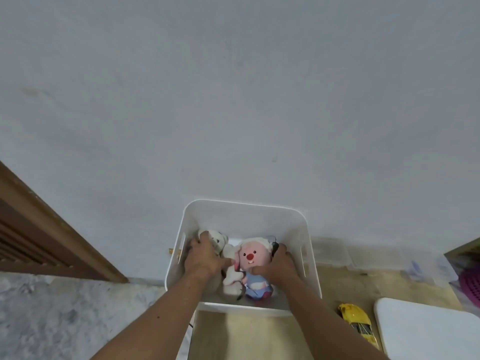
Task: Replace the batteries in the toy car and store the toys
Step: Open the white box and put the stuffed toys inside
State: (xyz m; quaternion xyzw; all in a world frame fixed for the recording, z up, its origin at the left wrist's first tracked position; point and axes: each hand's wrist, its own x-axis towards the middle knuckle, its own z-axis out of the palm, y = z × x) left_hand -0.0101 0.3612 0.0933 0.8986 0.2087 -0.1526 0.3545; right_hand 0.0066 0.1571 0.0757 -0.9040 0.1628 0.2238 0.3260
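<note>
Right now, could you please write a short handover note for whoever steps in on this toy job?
Left hand grips the white plush; right hand grips the pink-faced plush. Both hands are inside the white bin.
Done: both plush toys are in the bin.
Left: the yellow toy car lies on the wooden surface to the right of the bin, not yet stored. Whether its batteries were swapped cannot be told. The white lid lies beside the car.

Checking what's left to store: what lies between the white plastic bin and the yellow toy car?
Head view: bare wooden tabletop between bin and car.
</note>
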